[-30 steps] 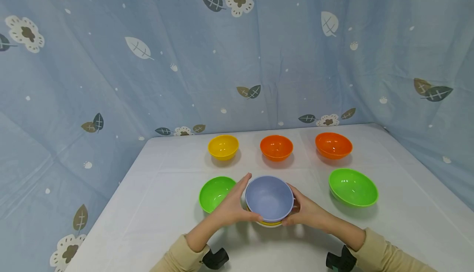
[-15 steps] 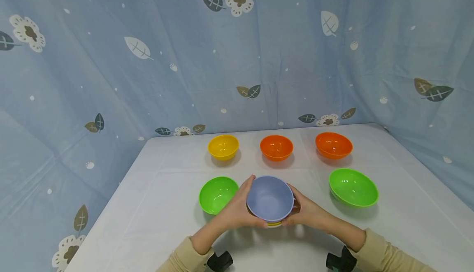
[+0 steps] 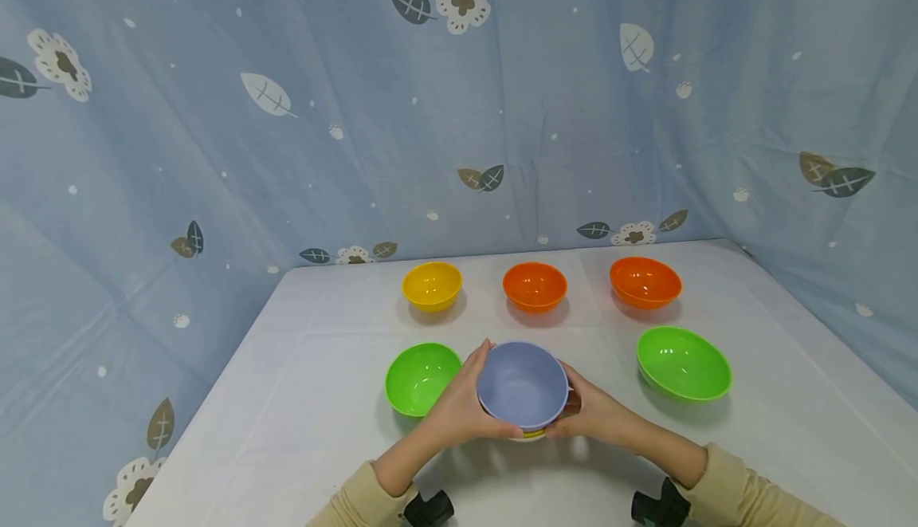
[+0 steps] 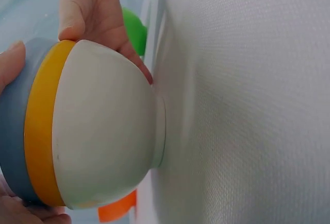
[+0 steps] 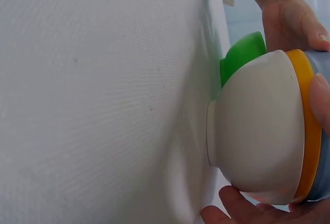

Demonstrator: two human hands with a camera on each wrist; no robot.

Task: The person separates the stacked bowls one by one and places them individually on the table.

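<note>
A stack of three nested bowls stands on the white cloth at the near middle of the table. On top is a periwinkle-blue bowl [image 3: 522, 385], below it a yellow bowl [image 4: 41, 126], and at the bottom a white bowl [image 4: 103, 126] with its foot on the cloth. My left hand [image 3: 462, 409] holds the stack from the left, thumb across the front near the blue rim. From the right, my right hand [image 3: 601, 410] grips it with its thumb [image 5: 320, 100] at the front and fingers [image 5: 240, 206] round the far side, partly hidden by the bowls.
A green bowl [image 3: 421, 379] sits close beyond my left forearm, and another green bowl [image 3: 684, 363] lies off to the right. Along the back stand a yellow bowl [image 3: 433, 286] and two orange bowls, the middle one [image 3: 535, 287] and the right one [image 3: 645, 282]. A patterned blue curtain [image 3: 402, 112] hangs behind.
My left hand has shifted slightly right, its thumb sliding further along the front of the stack. The right hand and the other bowls have stayed in place.
</note>
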